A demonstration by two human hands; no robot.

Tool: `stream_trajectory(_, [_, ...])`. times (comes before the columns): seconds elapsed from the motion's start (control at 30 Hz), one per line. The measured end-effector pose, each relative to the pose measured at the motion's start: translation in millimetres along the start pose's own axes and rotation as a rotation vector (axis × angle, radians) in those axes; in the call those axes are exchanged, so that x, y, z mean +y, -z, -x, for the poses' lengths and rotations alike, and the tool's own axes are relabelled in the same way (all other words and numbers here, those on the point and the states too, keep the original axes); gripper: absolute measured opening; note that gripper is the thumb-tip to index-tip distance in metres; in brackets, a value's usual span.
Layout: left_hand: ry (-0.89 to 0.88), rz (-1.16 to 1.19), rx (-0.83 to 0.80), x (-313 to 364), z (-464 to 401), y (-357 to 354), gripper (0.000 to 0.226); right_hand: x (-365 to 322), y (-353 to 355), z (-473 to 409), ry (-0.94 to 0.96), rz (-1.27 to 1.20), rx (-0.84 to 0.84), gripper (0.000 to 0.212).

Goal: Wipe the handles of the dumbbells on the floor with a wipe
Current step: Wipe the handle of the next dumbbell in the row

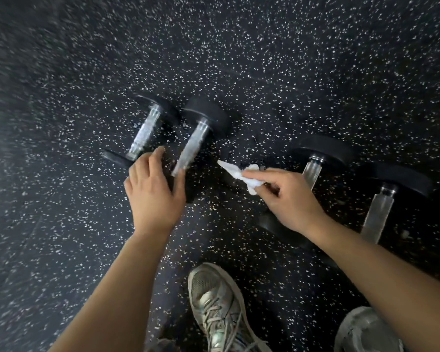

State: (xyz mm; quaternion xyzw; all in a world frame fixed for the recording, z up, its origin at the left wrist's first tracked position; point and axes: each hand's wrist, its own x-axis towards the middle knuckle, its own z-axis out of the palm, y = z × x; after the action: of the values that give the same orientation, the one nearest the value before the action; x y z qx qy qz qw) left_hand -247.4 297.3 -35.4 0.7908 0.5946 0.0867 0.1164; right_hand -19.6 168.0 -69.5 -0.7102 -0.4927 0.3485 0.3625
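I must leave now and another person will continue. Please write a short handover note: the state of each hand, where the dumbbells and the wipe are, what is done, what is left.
Left hand: open, resting over the near end of the second dumbbell from the left.
Right hand: fingers pinch the crumpled white wipe, held between the second and third dumbbells, touching no handle.
Four dumbbells lie in a row on the speckled floor: far-left dumbbell, second, third dumbbell, far-right dumbbell.
Done: cannot tell from this view which handles are already wiped.
Left: probably bring the wipe onto the second handle, then go along the row.
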Motion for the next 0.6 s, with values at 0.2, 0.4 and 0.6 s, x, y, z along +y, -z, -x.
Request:
stream_trajectory(0.2, [0.128, 0.063, -0.076, -17.0, -1.1, -6.2, 0.069, -4.5, -12.8, 6.7, 0.028, 0.054, -0.054, 0.034])
stream_trajectory(0.4, [0.180, 0.152, -0.109, -24.0, -2.1, -6.4, 0.083, -5.3, -9.9, 10.9, 0.038, 0.072, -0.076, 0.035])
stream_trajectory(0.6, [0.162, 0.207, -0.144, -19.8, 5.0, -13.4, 0.092, 11.6, 6.4, 35.5, 0.005, 0.017, -0.027, 0.044])
